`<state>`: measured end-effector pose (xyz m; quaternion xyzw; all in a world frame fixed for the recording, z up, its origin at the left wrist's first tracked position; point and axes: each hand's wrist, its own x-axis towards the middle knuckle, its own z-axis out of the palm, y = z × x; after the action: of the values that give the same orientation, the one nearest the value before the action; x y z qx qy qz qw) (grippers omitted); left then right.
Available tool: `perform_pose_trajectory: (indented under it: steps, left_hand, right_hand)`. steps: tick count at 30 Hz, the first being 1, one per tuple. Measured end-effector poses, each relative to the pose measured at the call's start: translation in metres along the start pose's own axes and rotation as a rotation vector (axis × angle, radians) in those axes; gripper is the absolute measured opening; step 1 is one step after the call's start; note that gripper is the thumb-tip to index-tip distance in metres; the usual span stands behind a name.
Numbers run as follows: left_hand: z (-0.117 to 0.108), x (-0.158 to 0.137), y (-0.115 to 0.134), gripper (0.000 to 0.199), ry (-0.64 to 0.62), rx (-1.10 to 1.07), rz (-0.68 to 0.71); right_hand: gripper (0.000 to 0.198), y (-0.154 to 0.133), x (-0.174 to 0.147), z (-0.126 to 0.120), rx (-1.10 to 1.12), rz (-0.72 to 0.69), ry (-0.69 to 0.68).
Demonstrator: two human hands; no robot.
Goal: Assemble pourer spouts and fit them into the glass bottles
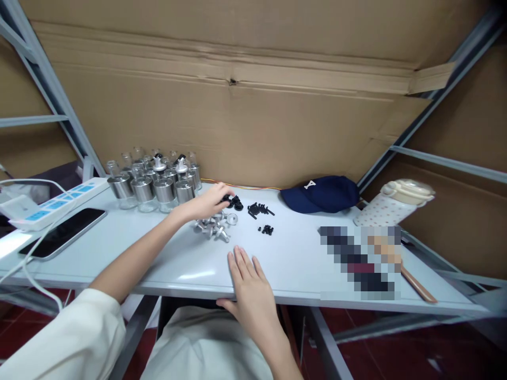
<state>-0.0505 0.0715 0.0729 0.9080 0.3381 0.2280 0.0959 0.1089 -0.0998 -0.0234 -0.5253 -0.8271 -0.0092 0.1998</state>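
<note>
My left hand [212,202] reaches over the table to a small pile of round black caps [236,203]. Its fingers are partly bent and apart, right at the pile's left side, and nothing shows in them. Just below it lies a heap of silver metal pourer-like parts [214,228]. My right hand [252,282] rests palm down near the table's front edge, fingers stretched out, holding nothing. Beyond its fingertips are thin black stick-like pieces [259,210] and a cluster of tiny black pieces [268,230].
Several glass bottles with steel sleeves [163,191] stand at the back left, two topped with spouts. Left of them are a power strip [85,192], cables and a phone [65,232]. A navy cap [322,194], a dotted tumbler [380,206] and a blurred-out patch lie right. Cardboard [237,132] walls the back.
</note>
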Motion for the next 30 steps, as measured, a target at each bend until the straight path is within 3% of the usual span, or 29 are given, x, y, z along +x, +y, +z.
perform_pose_trajectory:
  steps: [2,4,9,12,16,18,23,26,30]
  left_hand:
    - [0.006,0.01,-0.002,0.024,-0.209,-0.009,-0.021]
    - [0.012,0.016,-0.004,0.026,-0.336,0.012,-0.052]
    - [0.021,0.021,0.0,0.026,-0.461,0.139,-0.074]
    - [0.024,0.019,0.004,0.018,-0.413,0.216,-0.035]
    - [0.028,0.006,0.022,0.017,-0.172,0.236,0.111]
    - [0.031,-0.008,0.038,0.018,-0.063,0.139,0.161]
    - [0.047,-0.049,0.071,0.012,0.007,-0.264,0.163]
    - [0.064,-0.064,0.071,0.013,0.049,-0.384,0.183]
    - [0.083,-0.07,0.058,0.016,0.112,-0.473,0.167]
  right_hand:
    - [0.091,0.0,0.0,0.002,-0.018,0.015,-0.026]
    - [0.092,0.0,0.0,0.001,-0.03,0.017,-0.054]
    - [0.088,0.0,0.001,-0.006,-0.053,0.015,-0.138]
    - [0.087,0.0,0.0,-0.008,-0.051,0.028,-0.168]
    - [0.086,0.001,0.0,-0.005,-0.038,0.023,-0.176]
    - [0.086,0.001,0.0,-0.003,-0.034,0.024,-0.162]
    - [0.077,0.0,0.0,-0.001,-0.027,0.031,-0.092]
    - [0.067,-0.001,0.0,0.0,0.0,0.027,-0.045]
    - [0.068,0.001,-0.003,-0.003,0.06,0.035,-0.023]
